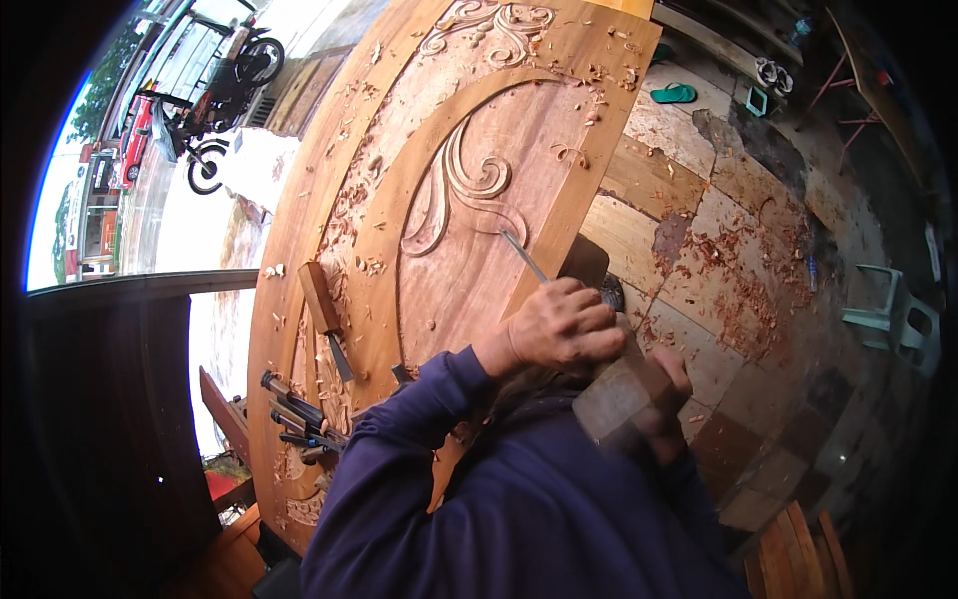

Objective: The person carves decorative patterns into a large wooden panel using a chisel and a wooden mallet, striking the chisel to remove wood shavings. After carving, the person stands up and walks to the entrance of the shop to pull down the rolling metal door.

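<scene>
Chisel [525, 258] held to carved panel [459, 290]

The chisel is gripped in the clenched left hand [567, 324], its tip set against the panel at the near right end of a scroll [481, 187]. A wooden mallet [611, 401] is grasped by the right hand [671, 386], just to the right and nearer; the mallet is blurred. The panel is stretched from near left to far centre and is littered with shavings [346, 205]. On its left side a spare chisel [317, 298] is laid, with tools [294, 414] bunched nearer. On the floor [614, 225] at right, more shavings are scattered; a green slipper [674, 93] is seen farther off, a pale stool [888, 311] at far right, a motorbike [222, 108] at far left.
</scene>
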